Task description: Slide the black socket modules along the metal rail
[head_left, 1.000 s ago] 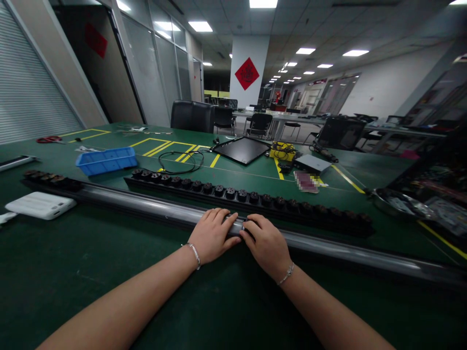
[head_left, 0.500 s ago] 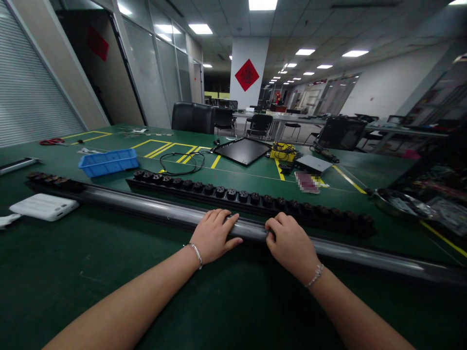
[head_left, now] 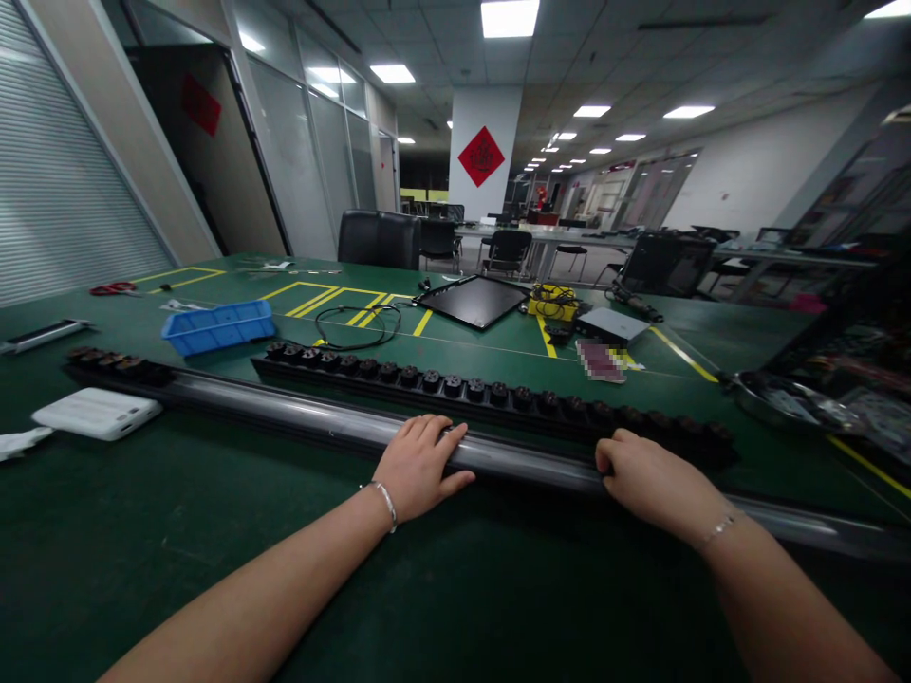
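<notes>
A long dark bar with a shiny, see-through-looking top runs across the green table in front of me. Round dark pieces show at its left end. My left hand lies on the bar's middle, fingers stretched out over the top and thumb apart. Further right, my right hand is closed with curled fingers against the bar; whatever is inside them, if anything, is hidden. Just behind lies a second black strip with a row of round black sockets, apart from both hands.
A white power bank sits near the bar's left end. Behind are a blue bin, a black cable, a flat black panel, a yellow box and a grey box. A metal bowl stands right.
My right hand has slid right along the bar, away from my left hand, still closed. The left hand keeps its place on the bar. The view has shifted slightly.
</notes>
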Motion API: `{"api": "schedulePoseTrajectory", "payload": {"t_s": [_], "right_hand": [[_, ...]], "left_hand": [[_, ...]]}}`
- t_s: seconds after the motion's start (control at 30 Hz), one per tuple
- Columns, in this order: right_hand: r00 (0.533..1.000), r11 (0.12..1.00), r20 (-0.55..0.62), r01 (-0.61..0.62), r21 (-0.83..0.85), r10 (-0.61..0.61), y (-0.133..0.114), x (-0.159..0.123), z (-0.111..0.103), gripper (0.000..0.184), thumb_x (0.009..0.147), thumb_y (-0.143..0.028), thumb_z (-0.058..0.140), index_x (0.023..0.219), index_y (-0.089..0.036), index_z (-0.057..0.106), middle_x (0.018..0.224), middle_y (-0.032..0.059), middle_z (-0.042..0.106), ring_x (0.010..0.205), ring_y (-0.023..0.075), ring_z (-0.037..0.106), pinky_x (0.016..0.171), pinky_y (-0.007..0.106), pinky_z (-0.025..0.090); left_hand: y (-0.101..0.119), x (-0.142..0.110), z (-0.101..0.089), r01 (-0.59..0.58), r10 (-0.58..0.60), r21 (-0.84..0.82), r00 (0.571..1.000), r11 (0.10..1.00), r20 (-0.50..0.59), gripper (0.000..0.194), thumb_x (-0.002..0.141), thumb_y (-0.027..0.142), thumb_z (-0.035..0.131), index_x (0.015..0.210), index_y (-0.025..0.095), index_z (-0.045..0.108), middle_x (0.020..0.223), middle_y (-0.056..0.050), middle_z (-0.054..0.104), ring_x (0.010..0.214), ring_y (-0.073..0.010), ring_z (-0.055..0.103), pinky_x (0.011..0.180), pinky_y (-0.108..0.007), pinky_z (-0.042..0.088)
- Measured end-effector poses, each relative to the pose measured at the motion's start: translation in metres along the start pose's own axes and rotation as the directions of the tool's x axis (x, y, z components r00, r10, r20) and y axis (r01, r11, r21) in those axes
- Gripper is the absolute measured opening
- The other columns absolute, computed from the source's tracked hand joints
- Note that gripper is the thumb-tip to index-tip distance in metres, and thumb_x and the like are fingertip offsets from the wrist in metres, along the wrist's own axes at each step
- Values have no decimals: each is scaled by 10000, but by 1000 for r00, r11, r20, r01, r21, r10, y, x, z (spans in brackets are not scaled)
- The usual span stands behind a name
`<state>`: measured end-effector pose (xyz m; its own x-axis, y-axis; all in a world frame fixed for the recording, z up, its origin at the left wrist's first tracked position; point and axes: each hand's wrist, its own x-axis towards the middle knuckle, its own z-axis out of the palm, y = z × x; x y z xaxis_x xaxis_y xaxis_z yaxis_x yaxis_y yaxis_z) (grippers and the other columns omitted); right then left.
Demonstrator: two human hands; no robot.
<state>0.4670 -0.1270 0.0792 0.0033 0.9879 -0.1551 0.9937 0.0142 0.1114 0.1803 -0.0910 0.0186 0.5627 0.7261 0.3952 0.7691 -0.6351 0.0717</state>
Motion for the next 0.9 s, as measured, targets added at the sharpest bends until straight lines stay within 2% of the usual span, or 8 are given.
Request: {"api": "schedulePoseTrajectory", "payload": {"t_s": [0.2, 0.33, 0.47, 0.53, 0.63, 0.73, 0.83, 0.9], "right_hand": [[997, 1000, 73, -23, -16, 24, 8, -1, -5, 195, 766, -127, 473, 728, -227, 636, 871, 42, 525, 714, 163, 522, 542, 252, 308], [983, 997, 171, -77, 12, 74, 28, 1, -6, 196, 739, -131, 489, 728, -230, 658, 843, 43, 569, 662, 156, 537, 540, 260, 322], [940, 976, 314, -177, 125, 130, 59, 2, -9, 201, 756, -147, 483, 717, -200, 673, 723, 46, 608, 648, 143, 558, 578, 259, 347], [923, 962, 347, -228, 149, 165, 78, 0, -9, 237, 773, -138, 461, 682, -185, 674, 705, 46, 616, 638, 129, 562, 589, 247, 353], [916, 949, 351, -265, 169, 193, 112, -5, -3, 274, 764, -120, 444, 621, -175, 671, 655, 42, 610, 584, 112, 549, 555, 229, 346], [926, 943, 339, -249, 220, 165, 145, -10, 6, 277, 761, -149, 457, 599, -171, 681, 629, 54, 599, 553, 101, 541, 520, 216, 332], [935, 935, 337, -215, 281, 113, 166, -12, 12, 248, 748, -191, 523, 553, -177, 675, 637, 64, 603, 543, 88, 534, 529, 213, 337], [932, 915, 343, -233, 328, 115, 174, -11, 15, 214, 711, -197, 582, 514, -179, 665, 618, 72, 602, 511, 83, 523, 520, 217, 335]], "left_hand": [[0, 0, 2, 5, -5, -2, 1000, 1000, 1, 563, 788, 537, 508, 1250, 220, 460, 1176, -98, 508, 1091, -263, 447, 960, -418, 338], [0, 0, 1, 5, -5, 2, 1000, 1000, 6, 559, 790, 543, 501, 1245, 221, 465, 1179, -99, 508, 1093, -262, 451, 959, -418, 338], [0, 0, 1, 3, -3, 1, 1000, 1000, 4, 561, 793, 542, 499, 1246, 214, 464, 1179, -101, 509, 1091, -258, 452, 959, -416, 338], [1, 0, 1, 6, -6, 6, 1000, 1000, 0, 558, 795, 540, 498, 1248, 217, 462, 1182, -100, 507, 1092, -254, 452, 961, -416, 337], [1, 0, 1, 10, -10, 12, 1000, 1000, 0, 555, 796, 541, 495, 1248, 221, 462, 1183, -95, 506, 1100, -253, 446, 966, -414, 333], [1, -1, 1, 9, -9, 11, 1000, 1000, -1, 555, 795, 535, 502, 1249, 218, 461, 1182, -90, 510, 1100, -252, 445, 970, -413, 331], [1, -1, 1, 8, -8, 7, 1000, 1000, -6, 552, 793, 532, 507, 1245, 217, 465, 1182, -93, 511, 1099, -252, 448, 968, -414, 334], [1, -1, 1, 8, -7, 7, 1000, 1000, -4, 555, 793, 534, 506, 1245, 216, 465, 1186, -97, 509, 1099, -254, 448, 966, -416, 336]]}}
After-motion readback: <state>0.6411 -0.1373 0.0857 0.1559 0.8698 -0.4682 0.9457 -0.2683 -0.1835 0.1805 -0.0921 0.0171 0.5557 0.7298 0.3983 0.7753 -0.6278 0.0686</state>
